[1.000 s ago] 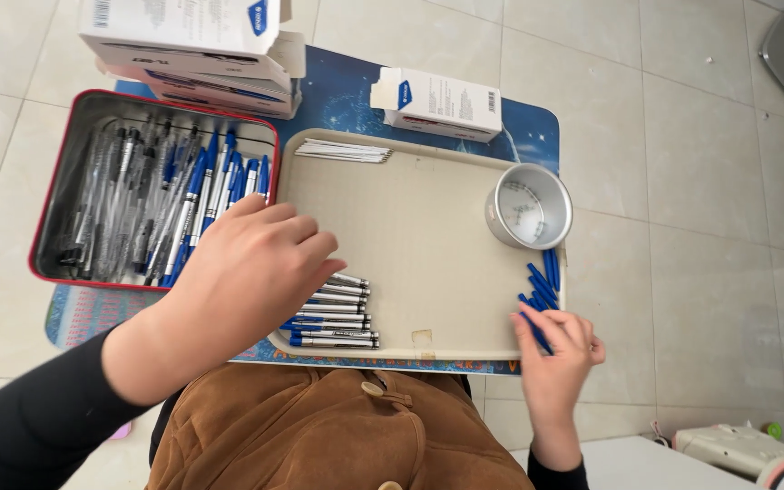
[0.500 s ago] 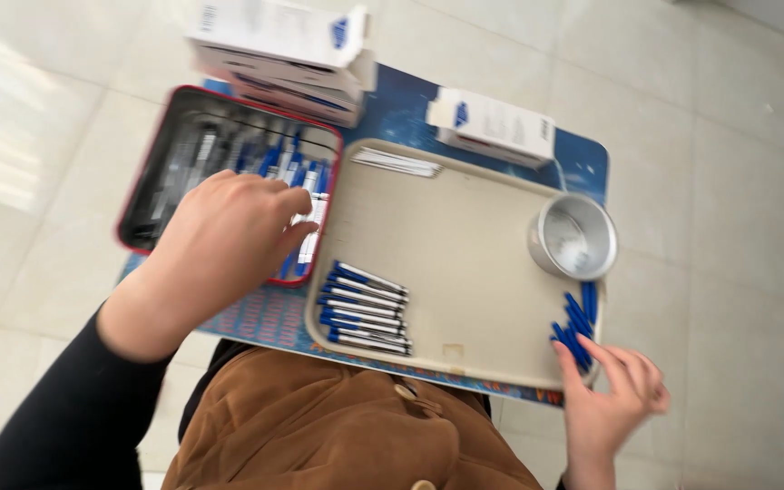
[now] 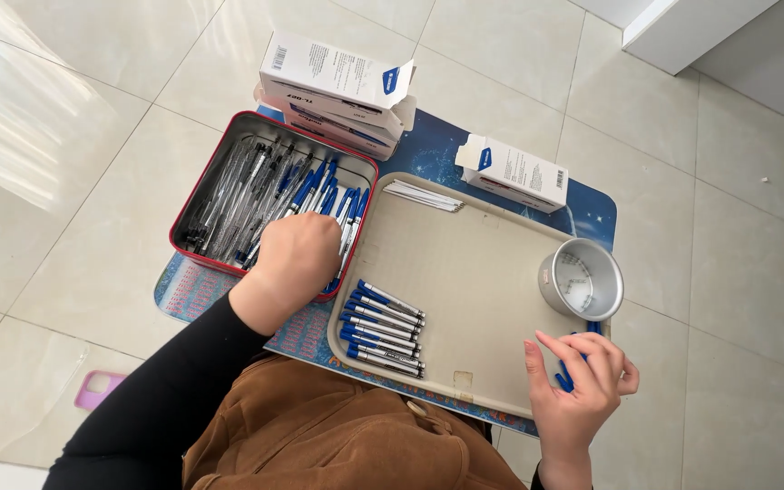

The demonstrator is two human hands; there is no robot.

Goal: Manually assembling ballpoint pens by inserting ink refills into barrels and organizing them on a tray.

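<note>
Curled into a loose fist, the left hand (image 3: pixel 297 259) rests on the pens (image 3: pixel 265 195) at the near end of the red tin (image 3: pixel 194 186); its fingers are folded under, so whether they clamp a pen cannot be told. Half a second ago this hand hovered at the tin's near edge, and a second ago it lay over the row of capped pens (image 3: pixel 381 328) on the beige tray (image 3: pixel 474 263) (so it has travelled from the tray into the tin).

With its fingers spread and bent, the right hand (image 3: pixel 581 381) sits at the tray's near right corner, fingertips touching the blue caps (image 3: pixel 563 377) gathered there; no firm pinch shows. It was at this corner in both earlier frames, though more of the caps showed then.

Taking the tray as landmark: the tin lies just off its left side, holding clear pen barrels at the far left and blue-capped ones closer to the tray. A metal cup (image 3: pixel 581 279) stands on the tray's right side, just beyond the caps. One small white box (image 3: pixel 512 172) lies past the tray's far edge, and stacked white boxes (image 3: pixel 338 86) sit beyond the tin. Everything rests on a blue mat (image 3: pixel 592 213) over pale floor tiles.
</note>
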